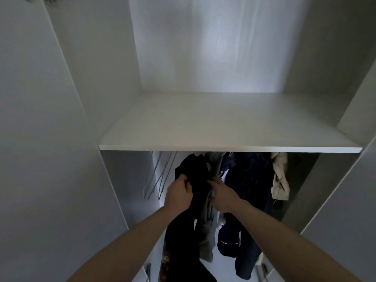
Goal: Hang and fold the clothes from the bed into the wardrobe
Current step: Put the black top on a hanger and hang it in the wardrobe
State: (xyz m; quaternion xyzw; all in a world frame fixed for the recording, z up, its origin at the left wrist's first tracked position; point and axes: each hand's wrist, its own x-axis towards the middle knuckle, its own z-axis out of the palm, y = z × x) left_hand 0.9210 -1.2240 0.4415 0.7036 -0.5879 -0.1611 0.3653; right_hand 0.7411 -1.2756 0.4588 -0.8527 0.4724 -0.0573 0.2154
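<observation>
I look into an open white wardrobe point(85, 123). Below its shelf point(230, 148) a black garment point(193, 174) hangs in the dark hanging space. My left hand point(179, 193) grips the garment's left edge with curled fingers. My right hand point(222, 193) reaches in at its right side, fingers tucked between the black cloth and a grey garment point(205, 237); what they hold is hidden. The rail and the garment's hanger are hidden behind the shelf.
Bare wire hangers point(158, 180) hang at the left under the shelf. Dark blue clothes point(248, 180) and a beige garment point(279, 180) hang to the right. The wide shelf above holds nothing. Wardrobe side walls close in left and right.
</observation>
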